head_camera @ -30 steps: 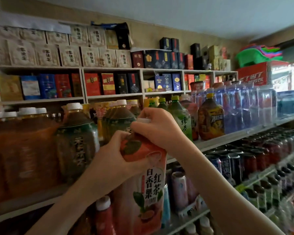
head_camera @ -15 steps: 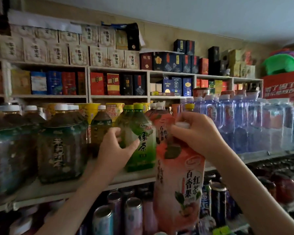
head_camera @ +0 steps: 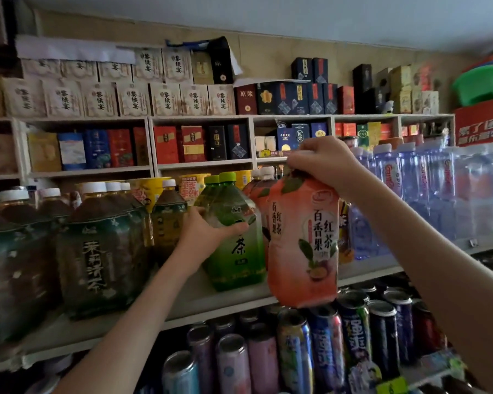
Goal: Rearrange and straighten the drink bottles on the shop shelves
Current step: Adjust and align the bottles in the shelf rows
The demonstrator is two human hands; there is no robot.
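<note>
Shelf (head_camera: 234, 301); right hand (head_camera: 322, 163) holds orange bottle (head_camera: 302, 251); cap presumably under grip.

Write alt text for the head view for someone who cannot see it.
A person's right hand holds an orange plastic tea bottle by its top before a white shop shelf; the left hand grips a green plastic tea bottle standing there. Dark bottles stand left, clear water bottles right, cans below.

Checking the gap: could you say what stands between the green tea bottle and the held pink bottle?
In the head view, a second pink bottle stands on the shelf there.
</note>
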